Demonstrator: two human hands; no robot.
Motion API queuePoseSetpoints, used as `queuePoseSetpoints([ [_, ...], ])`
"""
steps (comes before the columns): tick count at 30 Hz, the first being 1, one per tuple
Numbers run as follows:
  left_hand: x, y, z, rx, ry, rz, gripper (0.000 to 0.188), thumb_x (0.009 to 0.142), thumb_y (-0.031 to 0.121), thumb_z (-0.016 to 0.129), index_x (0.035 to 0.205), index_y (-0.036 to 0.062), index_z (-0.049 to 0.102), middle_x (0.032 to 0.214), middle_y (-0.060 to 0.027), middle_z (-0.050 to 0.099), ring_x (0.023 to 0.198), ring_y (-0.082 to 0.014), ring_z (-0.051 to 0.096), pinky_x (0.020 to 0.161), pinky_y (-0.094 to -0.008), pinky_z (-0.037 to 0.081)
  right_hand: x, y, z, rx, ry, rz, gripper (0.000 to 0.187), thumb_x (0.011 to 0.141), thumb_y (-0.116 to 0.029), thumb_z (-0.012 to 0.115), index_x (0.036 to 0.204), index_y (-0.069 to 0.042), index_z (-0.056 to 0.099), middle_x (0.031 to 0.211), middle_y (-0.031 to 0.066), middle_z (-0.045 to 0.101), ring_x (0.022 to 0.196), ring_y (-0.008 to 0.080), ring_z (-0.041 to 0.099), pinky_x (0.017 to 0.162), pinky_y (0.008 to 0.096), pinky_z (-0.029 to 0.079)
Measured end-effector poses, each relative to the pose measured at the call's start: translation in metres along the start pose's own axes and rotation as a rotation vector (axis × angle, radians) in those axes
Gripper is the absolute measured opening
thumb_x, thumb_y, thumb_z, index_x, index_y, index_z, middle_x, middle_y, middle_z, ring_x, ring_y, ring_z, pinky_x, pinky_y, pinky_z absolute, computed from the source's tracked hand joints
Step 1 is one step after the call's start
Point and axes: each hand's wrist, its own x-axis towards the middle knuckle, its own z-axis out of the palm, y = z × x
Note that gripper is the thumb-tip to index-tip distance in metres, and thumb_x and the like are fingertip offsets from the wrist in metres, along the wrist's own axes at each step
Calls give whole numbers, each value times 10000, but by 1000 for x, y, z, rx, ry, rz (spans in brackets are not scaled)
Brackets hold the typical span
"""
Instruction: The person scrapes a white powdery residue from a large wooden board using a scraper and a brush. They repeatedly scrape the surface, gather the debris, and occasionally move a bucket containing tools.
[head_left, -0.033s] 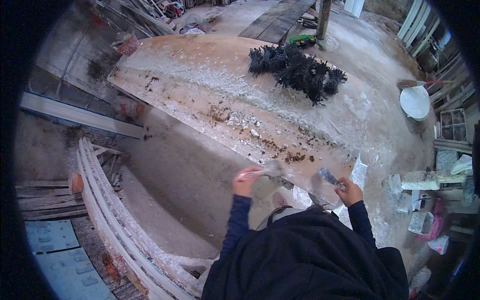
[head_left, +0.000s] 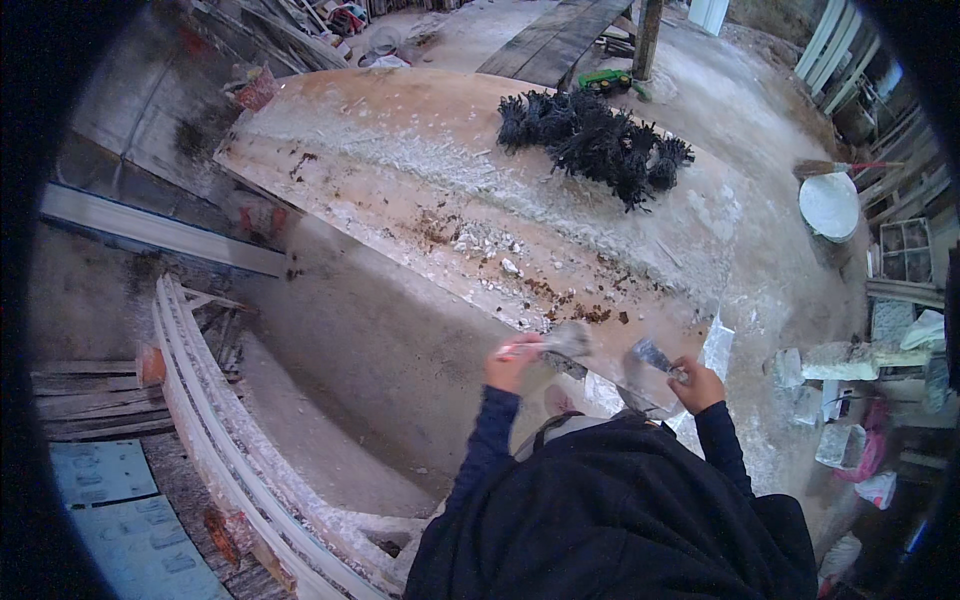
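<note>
My left hand is closed round the handle of a paintbrush, its bristles smeared by motion over the table's near edge. In my right hand is a putty knife, its blade tilted toward the upper left above the table's near right end. Under both tools lies the long wooden table, dusted with white powder. Brown crumbs and white lumps are strewn along its near side. Bundles of dark, frayed strands sit on the far side, away from both hands.
Curved white moulding lengths stand at the lower left, above pale blue panels. A dark plank bench and a green toy vehicle are beyond the table. To the right are a round white bucket and a brush across it.
My left hand and the paintbrush have moved a little to the right, toward the putty knife. My right hand has barely moved.
</note>
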Motion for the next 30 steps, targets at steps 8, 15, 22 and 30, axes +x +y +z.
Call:
queuePoseSetpoints([
  [8,17,-30,-43,354,455,266,125,761,117,641,866,48,636,822,-42,635,761,-120,583,710,-256,458,10,-22,72,-166,-118,-309,344,730,-235,604,1072,-276,588,789,93,565,654,304,591,573,407,487],
  [15,-11,4,-116,-318,780,173,249,804,64,563,1034,-24,535,1001,-106,582,873,-166,570,757,-259,475,18,-23,64,-172,-104,-422,331,754,-251,602,1083,-288,583,770,90,551,626,286,584,547,400,479],
  [22,-35,-37,-114,-891,810,57,125,786,19,573,898,29,517,1050,-129,557,883,-218,563,775,-319,525,20,-13,69,-171,-225,-449,343,781,-251,566,1123,-273,556,815,100,557,651,304,581,561,414,475],
  [30,-41,-58,-98,-1130,735,-67,109,781,23,621,827,22,521,926,-133,576,835,-233,569,731,-338,544,65,-91,81,-156,-142,-482,303,794,-210,520,1088,-229,589,838,132,564,674,315,590,571,421,474],
])
